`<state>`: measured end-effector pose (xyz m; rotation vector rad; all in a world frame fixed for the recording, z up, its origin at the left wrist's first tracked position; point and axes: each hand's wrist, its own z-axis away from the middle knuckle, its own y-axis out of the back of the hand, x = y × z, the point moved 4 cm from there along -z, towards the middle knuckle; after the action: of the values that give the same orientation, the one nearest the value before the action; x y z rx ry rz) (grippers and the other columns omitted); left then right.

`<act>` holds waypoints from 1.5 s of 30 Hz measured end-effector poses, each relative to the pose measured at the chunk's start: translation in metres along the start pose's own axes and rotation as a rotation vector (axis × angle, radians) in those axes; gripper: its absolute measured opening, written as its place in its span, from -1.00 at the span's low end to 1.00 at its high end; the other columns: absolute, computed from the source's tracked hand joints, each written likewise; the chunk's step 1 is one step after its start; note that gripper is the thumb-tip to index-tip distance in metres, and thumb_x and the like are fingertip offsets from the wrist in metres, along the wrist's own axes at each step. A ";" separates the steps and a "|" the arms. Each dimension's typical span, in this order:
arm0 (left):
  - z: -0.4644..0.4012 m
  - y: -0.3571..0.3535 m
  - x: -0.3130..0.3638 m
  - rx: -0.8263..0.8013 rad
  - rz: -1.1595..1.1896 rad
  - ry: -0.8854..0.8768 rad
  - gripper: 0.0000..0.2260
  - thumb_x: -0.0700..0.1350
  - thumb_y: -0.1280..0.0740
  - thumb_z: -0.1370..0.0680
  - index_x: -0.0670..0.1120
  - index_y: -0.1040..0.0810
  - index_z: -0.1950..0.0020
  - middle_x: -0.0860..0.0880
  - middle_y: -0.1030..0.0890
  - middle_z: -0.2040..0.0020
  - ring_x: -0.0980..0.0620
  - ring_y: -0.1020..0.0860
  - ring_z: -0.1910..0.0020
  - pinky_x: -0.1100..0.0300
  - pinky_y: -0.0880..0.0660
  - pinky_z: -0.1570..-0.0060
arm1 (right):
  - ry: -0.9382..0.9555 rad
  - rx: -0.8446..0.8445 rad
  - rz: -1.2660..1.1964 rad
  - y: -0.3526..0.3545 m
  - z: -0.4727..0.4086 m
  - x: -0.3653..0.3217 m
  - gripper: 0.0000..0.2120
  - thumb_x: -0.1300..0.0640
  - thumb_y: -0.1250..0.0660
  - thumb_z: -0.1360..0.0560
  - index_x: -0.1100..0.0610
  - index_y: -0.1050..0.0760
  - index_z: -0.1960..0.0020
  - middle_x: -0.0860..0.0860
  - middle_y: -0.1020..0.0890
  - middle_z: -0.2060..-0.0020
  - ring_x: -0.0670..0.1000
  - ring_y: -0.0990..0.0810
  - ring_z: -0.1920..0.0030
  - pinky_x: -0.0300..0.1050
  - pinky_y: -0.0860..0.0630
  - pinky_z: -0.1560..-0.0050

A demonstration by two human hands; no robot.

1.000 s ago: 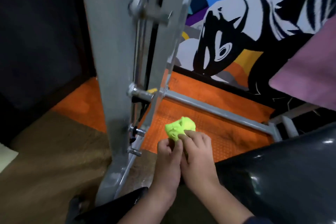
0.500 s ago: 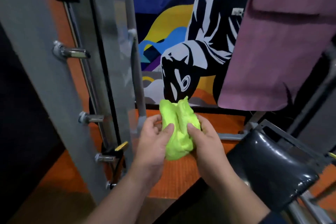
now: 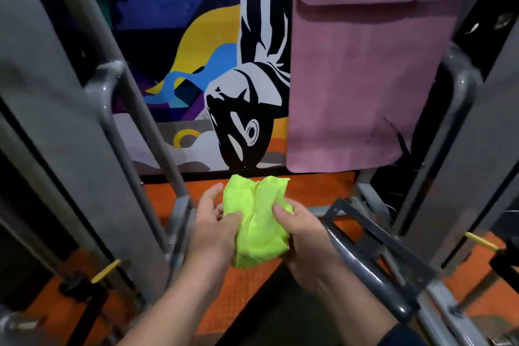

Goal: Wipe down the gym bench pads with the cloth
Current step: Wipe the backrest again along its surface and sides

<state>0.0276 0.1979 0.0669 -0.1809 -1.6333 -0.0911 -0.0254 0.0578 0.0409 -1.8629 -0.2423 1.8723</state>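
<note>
Cloth [image 3: 257,219], bunched into a wad, sits between both hands near centre, over the orange floor [image 3: 241,284]. Left hand [image 3: 214,230] and right hand [image 3: 304,236] each grasp a side, thumbs pressed in, probably gathering a wiping face. Pad [image 3: 373,270] lies right, untouched.

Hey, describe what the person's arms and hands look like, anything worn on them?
Both forearms are bare, and neither the left hand nor the right hand wears a glove. No rings, watch or bands show. Only a dark sleeve edge appears, far up the right arm at the bottom of the view.
</note>
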 end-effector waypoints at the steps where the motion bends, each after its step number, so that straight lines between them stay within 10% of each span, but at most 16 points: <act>1: -0.004 -0.014 -0.005 -0.027 -0.104 -0.009 -0.55 -0.11 -0.41 -0.54 0.13 -0.40 -0.39 0.11 -0.62 -0.10 0.14 -0.63 -0.01 0.12 -0.59 0.03 | 0.031 0.027 0.000 0.016 -0.004 -0.007 -0.60 0.07 -0.39 -0.57 0.15 -0.45 -0.37 0.17 -0.68 -0.15 0.21 -0.67 -0.15 0.20 -0.59 -0.18; 5: -0.011 -0.073 -0.030 -0.365 -0.131 0.180 -0.31 0.19 -0.52 -0.37 0.21 -0.34 -0.44 0.13 -0.62 -0.23 0.11 -0.60 -0.19 -0.03 -0.52 -0.25 | 0.121 0.133 0.022 0.065 -0.016 -0.019 -0.51 0.11 -0.41 -0.53 0.07 -0.39 -0.42 0.09 -0.66 -0.21 0.12 -0.66 -0.19 0.13 -0.58 -0.22; 10: -0.018 -0.113 -0.045 -0.261 -0.209 0.125 -0.76 0.10 -0.38 -0.54 0.27 -0.56 -0.21 0.11 -0.67 -0.11 0.09 -0.64 -0.10 -0.06 -0.55 -0.20 | 0.122 0.225 0.003 0.109 -0.023 -0.016 -0.46 0.14 -0.40 -0.56 0.03 -0.32 -0.50 0.07 -0.61 -0.29 0.07 -0.63 -0.24 0.18 -0.50 -0.32; 13: -0.011 -0.135 -0.049 -0.420 -0.382 0.014 -0.34 0.40 -0.38 -0.35 0.35 -0.33 -0.43 0.20 -0.49 -0.34 0.20 -0.46 -0.32 0.08 -0.40 -0.35 | 0.141 0.258 0.001 0.130 -0.025 -0.020 -0.50 0.19 -0.38 -0.57 0.09 -0.35 -0.48 0.08 -0.66 -0.22 0.11 -0.64 -0.22 0.21 -0.49 -0.32; 16: -0.004 -0.158 -0.052 -0.523 -0.536 -0.107 -0.18 0.15 -0.50 -0.33 0.25 -0.20 -0.52 0.26 -0.39 -0.39 0.30 -0.34 -0.37 0.31 -0.29 -0.35 | 0.164 0.264 0.103 0.149 -0.028 -0.030 -0.54 0.17 -0.40 -0.54 0.05 -0.42 -0.41 0.07 -0.67 -0.20 0.10 -0.64 -0.22 0.18 -0.52 -0.28; 20: -0.007 -0.171 -0.058 -0.280 -0.246 0.013 -0.66 -0.28 -0.31 -0.54 0.09 -0.62 -0.19 0.13 -0.69 -0.07 0.13 -0.62 -0.12 0.27 -0.53 -0.10 | 0.199 0.285 0.136 0.171 -0.026 -0.041 -0.55 0.17 -0.43 -0.50 0.00 -0.46 -0.36 0.07 -0.68 -0.16 0.11 -0.66 -0.19 0.11 -0.56 -0.19; 25: -0.014 -0.177 -0.078 -0.055 0.292 0.414 -0.77 -0.25 -0.20 -0.61 -0.06 -0.62 -0.13 -0.10 -0.71 -0.04 -0.11 -0.67 -0.05 -0.08 -0.58 -0.07 | 0.178 0.349 0.018 0.205 -0.021 -0.044 -0.66 0.24 -0.33 -0.60 0.05 -0.48 -0.35 0.10 -0.68 -0.18 0.14 -0.65 -0.20 0.24 -0.51 -0.27; 35: -0.009 -0.202 -0.101 -0.151 0.215 0.464 -0.78 -0.28 -0.35 -0.54 -0.05 -0.58 -0.14 -0.07 -0.72 -0.02 -0.07 -0.67 0.02 0.00 -0.58 0.06 | 0.235 0.450 0.227 0.247 -0.021 -0.096 -0.59 0.39 -0.25 -0.57 0.03 -0.58 -0.29 0.03 -0.72 -0.07 0.08 -0.69 -0.07 0.00 -0.62 -0.07; 40: 0.001 -0.216 -0.132 -0.330 -0.507 0.241 -0.69 -0.02 -0.48 -0.46 0.16 -0.49 -0.15 0.13 -0.59 -0.11 0.13 -0.57 -0.05 0.17 -0.48 -0.01 | 0.047 0.599 1.426 0.291 -0.038 -0.083 -0.45 -0.09 -0.28 -0.59 -0.03 -0.27 -0.55 0.09 -0.38 -0.40 0.18 -0.38 -0.38 0.14 -0.40 -0.33; 45: -0.003 -0.225 -0.136 -0.434 -0.776 0.057 -0.57 0.05 -0.35 -0.53 0.07 -0.44 -0.40 0.12 -0.44 -0.19 0.09 -0.48 -0.17 0.17 -0.42 -0.17 | -0.244 0.211 1.667 0.285 -0.040 -0.008 -0.33 -0.23 -0.14 -0.60 -0.06 0.03 -0.61 0.10 -0.33 -0.43 0.21 -0.38 -0.34 0.14 -0.45 -0.23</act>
<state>0.0004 -0.0324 -0.0574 0.1366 -1.5275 -1.0348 -0.0465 -0.2017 -0.0828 -1.6341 1.8767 2.7797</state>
